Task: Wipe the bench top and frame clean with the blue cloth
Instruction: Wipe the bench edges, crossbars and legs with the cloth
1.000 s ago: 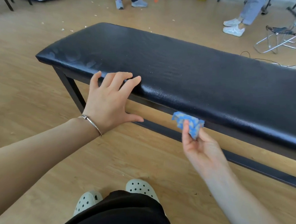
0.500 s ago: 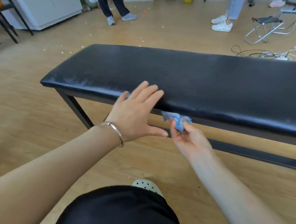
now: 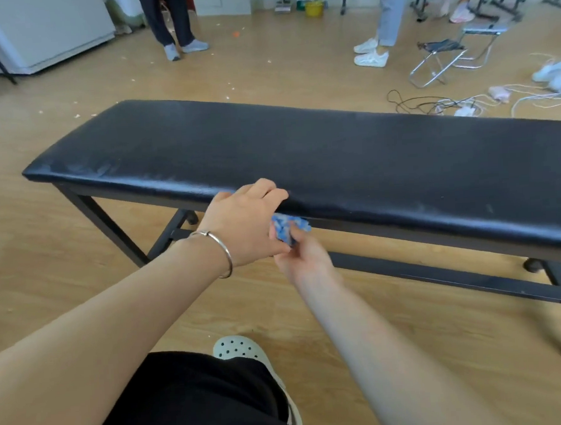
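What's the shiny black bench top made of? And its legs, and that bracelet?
Bench top: looks like black vinyl or faux leather, glossy with fine grain. Frame: probably dark painted metal, thin straight bars. Bracelet: silvery metal, it gleams.

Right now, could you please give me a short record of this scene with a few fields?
bench seat: black, padded, on a dark metal frame
blue cloth: bunched, at the seat's front edge
right hand: pinches the blue cloth from below
left hand: on the seat's front edge, touching the cloth; grip unclear
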